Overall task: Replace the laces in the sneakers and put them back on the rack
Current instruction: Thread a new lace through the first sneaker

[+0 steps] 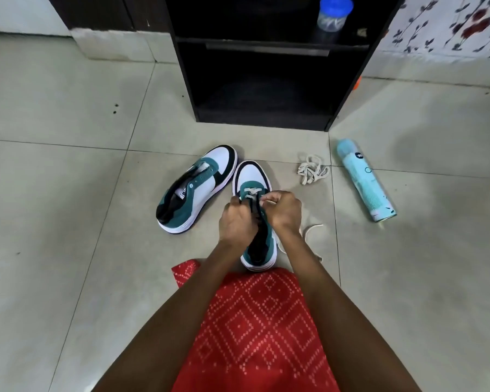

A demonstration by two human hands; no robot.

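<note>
sneaker [252, 176]: toe points away, toward rack [266, 41]; teal/white panels, rounded toe
lace [251, 191]: flat, cream
left hand [236, 222]: grips sneaker tongue
right hand [285, 210]: pinches lace

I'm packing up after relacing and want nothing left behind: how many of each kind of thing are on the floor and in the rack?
Sneakers: 2
Laces: 2, one part-threaded, one bundled loose
Spray can: 1
Blue-lidded jar: 1, in the rack
Total: 6
</note>
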